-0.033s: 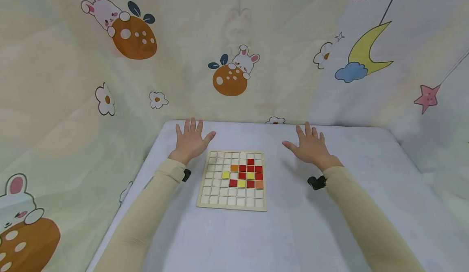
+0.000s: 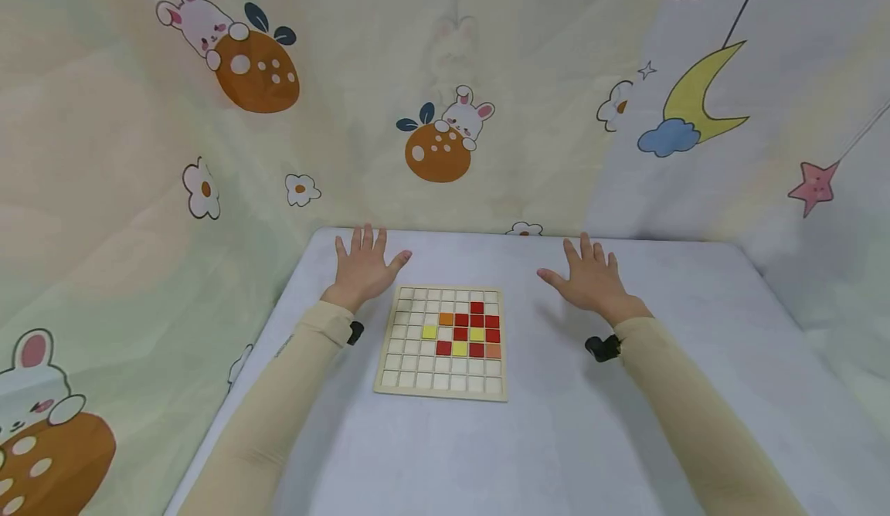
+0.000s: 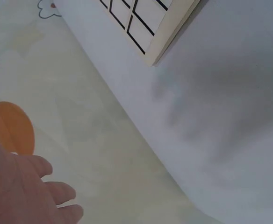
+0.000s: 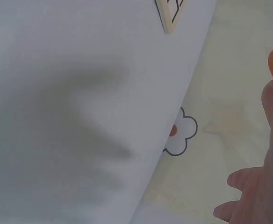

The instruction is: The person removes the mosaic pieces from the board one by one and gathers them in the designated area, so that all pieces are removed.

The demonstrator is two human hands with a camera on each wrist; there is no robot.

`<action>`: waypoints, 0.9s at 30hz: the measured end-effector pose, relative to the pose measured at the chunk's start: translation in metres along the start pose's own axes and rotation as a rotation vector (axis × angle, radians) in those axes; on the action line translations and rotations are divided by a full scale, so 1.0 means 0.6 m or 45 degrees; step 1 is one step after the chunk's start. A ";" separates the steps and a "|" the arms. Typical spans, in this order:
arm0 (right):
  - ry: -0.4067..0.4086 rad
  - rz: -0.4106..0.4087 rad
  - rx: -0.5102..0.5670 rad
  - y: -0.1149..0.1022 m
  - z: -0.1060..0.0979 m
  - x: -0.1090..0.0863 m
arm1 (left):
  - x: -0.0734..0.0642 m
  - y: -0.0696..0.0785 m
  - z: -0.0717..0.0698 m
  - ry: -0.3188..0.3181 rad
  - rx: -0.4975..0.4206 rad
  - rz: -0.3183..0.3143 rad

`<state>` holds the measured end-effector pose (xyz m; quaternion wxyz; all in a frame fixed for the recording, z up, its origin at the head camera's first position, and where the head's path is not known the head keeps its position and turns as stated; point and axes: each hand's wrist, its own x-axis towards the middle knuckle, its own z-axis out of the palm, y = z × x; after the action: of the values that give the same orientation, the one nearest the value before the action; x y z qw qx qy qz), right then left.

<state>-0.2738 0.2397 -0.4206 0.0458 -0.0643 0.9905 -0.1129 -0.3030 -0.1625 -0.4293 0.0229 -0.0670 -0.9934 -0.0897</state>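
A square wooden grid board lies on the white table, its cells mostly pale. Red tiles, yellow tiles and orange tiles fill some cells toward its right side. Beyond the board's far left corner, my left hand is held over the table with fingers spread, holding nothing. My right hand is held the same way to the right of the board, its shadow falling on the table. In the left wrist view a corner of the board shows at the top.
The white table extends around the board. A printed cloth with rabbits, flowers and a moon hangs behind the far edge and along the sides. Black wrist straps sit at both cuffs.
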 end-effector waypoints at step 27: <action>0.162 0.015 -0.101 -0.015 0.022 0.004 | -0.003 0.022 0.000 0.082 0.066 0.080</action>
<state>-0.2739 0.2279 -0.4314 -0.0193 -0.0527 0.9954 -0.0772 -0.2996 -0.1496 -0.4270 0.0596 -0.0945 -0.9916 -0.0652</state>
